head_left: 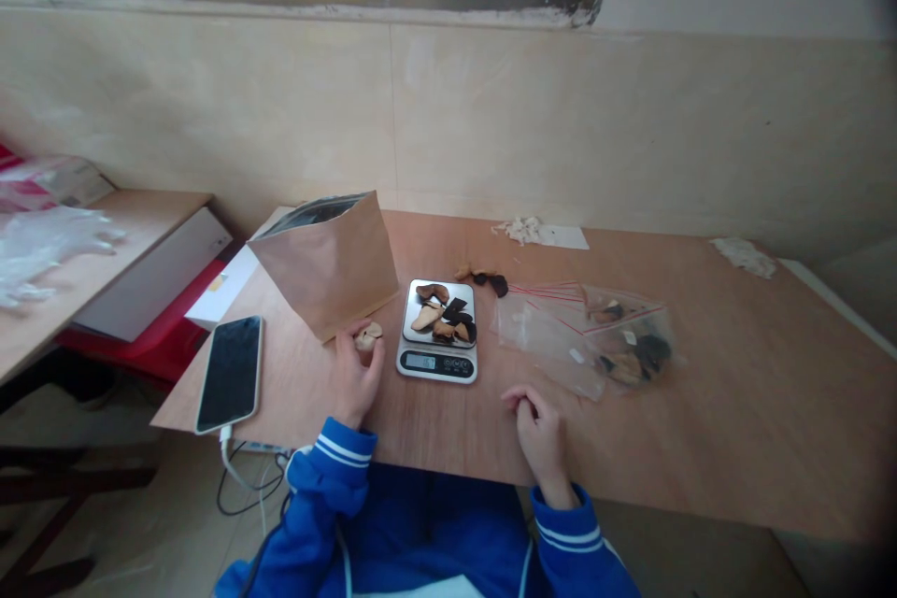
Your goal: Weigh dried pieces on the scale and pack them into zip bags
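My left hand is closed on a pale dried slice, held between thumb and fingers just in front of the brown paper pouch. The pouch stands upright with its top open. To the right of that hand, a small digital kitchen scale carries several dried slices, some tan and some nearly black. My right hand rests on the table near the front edge with its fingers curled in, and nothing shows in it. Its nearest things are the scale and the clear zip bags.
More dried pieces lie behind the scale, and filled zip bags lie at right. A phone with a charging cable is at the left edge. Pale scraps lie by a white paper near the wall.
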Demonstrator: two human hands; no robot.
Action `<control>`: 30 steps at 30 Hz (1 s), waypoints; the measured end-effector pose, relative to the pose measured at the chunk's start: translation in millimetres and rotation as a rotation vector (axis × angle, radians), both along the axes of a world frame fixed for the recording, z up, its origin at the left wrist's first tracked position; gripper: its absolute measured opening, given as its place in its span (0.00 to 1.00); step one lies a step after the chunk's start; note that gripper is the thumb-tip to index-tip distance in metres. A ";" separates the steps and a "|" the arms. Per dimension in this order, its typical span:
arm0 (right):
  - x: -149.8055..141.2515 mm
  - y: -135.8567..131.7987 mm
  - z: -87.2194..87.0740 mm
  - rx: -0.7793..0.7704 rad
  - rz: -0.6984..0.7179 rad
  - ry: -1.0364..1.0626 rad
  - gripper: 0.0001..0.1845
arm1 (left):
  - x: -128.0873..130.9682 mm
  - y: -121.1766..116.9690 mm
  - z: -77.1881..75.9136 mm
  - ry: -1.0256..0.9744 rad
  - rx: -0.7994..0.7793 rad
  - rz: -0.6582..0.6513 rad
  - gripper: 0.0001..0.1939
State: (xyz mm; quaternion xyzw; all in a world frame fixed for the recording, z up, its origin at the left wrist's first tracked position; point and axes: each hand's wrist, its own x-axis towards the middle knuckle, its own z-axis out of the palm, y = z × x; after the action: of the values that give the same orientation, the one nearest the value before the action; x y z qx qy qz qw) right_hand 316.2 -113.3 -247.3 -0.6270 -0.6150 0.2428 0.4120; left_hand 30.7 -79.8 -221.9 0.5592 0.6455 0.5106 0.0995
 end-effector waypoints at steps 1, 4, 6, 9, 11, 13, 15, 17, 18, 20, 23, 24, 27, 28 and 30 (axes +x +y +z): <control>-0.1 -0.1 -0.4 -0.001 0.002 0.002 0.15 | 0.1 -0.1 0.0 0.001 -0.003 0.000 0.16; -1.0 0.3 -1.3 -0.004 0.008 0.005 0.15 | 0.2 0.1 -0.8 -0.001 0.010 -0.001 0.16; -1.5 1.0 -1.4 -0.003 0.013 0.006 0.15 | -0.1 0.5 -1.9 -0.007 0.021 -0.007 0.16; -0.7 0.9 -2.1 0.002 0.021 0.010 0.15 | -0.8 0.7 -3.8 -0.008 0.022 -0.017 0.16; -0.2 -0.2 -1.8 0.004 0.031 0.011 0.15 | -1.1 0.7 -4.6 -0.006 0.020 -0.024 0.16; -2.9 -0.2 2.3 0.036 0.043 0.007 0.14 | -1.0 0.7 -5.0 -0.007 0.016 -0.030 0.16; -11.9 3.7 13.5 0.116 0.063 -0.008 0.14 | -0.5 0.8 -5.2 -0.009 0.012 -0.033 0.17; -28.9 14.1 31.7 0.214 0.111 -0.047 0.14 | 0.0 1.0 -5.6 -0.013 0.008 -0.028 0.18; -40.2 21.9 42.3 0.248 0.152 -0.077 0.13 | 0.1 1.1 -6.0 -0.018 0.008 -0.025 0.19; -66.1 41.4 62.8 0.269 0.236 -0.164 0.11 | 0.0 1.2 -6.9 -0.022 0.013 -0.026 0.20; -104.2 70.6 82.9 0.214 0.289 -0.392 0.10 | -0.5 1.1 -7.4 -0.015 0.032 -0.033 0.22; -114.7 77.8 86.1 0.178 0.298 -0.479 0.11 | -0.6 1.1 -7.1 -0.012 0.039 -0.032 0.21; -135.7 87.8 88.7 0.081 0.316 -0.680 0.13 | -0.4 1.0 -5.2 0.000 0.060 -0.023 0.21; -139.4 88.1 88.5 0.063 0.320 -0.718 0.13 | -0.1 1.0 -4.4 0.007 0.065 -0.019 0.20; -143.0 86.9 88.3 0.050 0.325 -0.759 0.14 | 0.5 1.1 -3.5 0.024 0.073 -0.012 0.20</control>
State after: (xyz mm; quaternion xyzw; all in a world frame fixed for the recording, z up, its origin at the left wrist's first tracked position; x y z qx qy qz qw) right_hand 173.1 -26.4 -159.0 -0.5566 -0.8199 0.0414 0.1274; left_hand 31.2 -78.6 -225.4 0.5724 0.6243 0.5264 0.0743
